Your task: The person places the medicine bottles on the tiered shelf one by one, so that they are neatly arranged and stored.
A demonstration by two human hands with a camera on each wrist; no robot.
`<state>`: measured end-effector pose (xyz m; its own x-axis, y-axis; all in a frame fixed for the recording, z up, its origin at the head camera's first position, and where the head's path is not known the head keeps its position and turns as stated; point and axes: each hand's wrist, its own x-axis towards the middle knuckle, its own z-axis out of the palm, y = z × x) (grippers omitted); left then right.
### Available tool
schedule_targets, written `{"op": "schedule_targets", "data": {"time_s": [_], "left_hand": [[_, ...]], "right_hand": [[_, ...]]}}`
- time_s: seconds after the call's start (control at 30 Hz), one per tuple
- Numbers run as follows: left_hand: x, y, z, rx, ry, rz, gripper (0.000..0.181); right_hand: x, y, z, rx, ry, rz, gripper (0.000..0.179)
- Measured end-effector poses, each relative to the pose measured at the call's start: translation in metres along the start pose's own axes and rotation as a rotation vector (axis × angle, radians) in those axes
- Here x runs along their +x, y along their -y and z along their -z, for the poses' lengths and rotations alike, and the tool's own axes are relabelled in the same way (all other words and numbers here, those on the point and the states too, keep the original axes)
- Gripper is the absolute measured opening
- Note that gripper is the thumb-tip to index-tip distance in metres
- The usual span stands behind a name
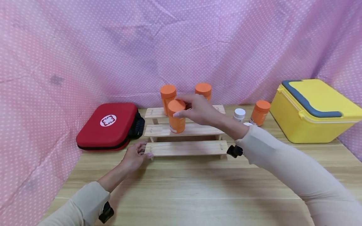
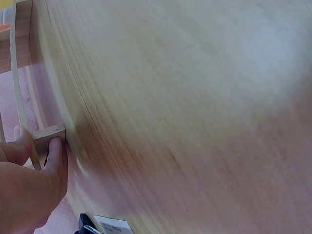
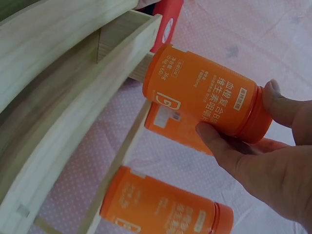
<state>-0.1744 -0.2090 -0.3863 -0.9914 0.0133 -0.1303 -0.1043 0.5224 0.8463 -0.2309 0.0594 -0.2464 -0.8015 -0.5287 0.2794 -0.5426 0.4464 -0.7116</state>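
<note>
A three-step wooden rack stands on the table. My left hand pinches the left end of its lowest step, with the thumb on top and fingers at the leg in the left wrist view. My right hand grips an orange supplement bottle near its lid, upright over the left part of the middle step. In the right wrist view this bottle shows its white-lettered label, its base close to the step. Two like bottles stand on the top step, one at left, one at right, partly behind my hand.
Left of the rack lies a red first-aid case. On the right stand a white-capped bottle, another white cap partly behind my sleeve, an orange bottle and a yellow box. A dotted pink curtain hangs behind.
</note>
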Motion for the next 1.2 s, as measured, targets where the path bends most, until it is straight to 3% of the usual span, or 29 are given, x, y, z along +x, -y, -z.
{"op": "schedule_targets", "data": {"time_s": [0.47,0.77,1.03,1.2], "left_hand": [[0.0,0.0,0.001,-0.004,0.01,0.006,0.053],[0.005,0.001,0.002,0.023,0.014,0.028,0.055],[0.004,0.001,0.002,0.006,0.011,-0.001,0.054],[0.005,0.0,0.001,0.031,0.01,0.027,0.056]], "right_hand": [[0.013,-0.007,-0.028,0.03,-0.012,-0.078,0.032],[0.017,-0.013,-0.033,-0.035,-0.037,-0.05,0.037],[0.017,-0.013,-0.033,-0.021,-0.052,-0.05,0.039],[0.015,-0.015,-0.032,0.002,-0.058,-0.06,0.045]]}}
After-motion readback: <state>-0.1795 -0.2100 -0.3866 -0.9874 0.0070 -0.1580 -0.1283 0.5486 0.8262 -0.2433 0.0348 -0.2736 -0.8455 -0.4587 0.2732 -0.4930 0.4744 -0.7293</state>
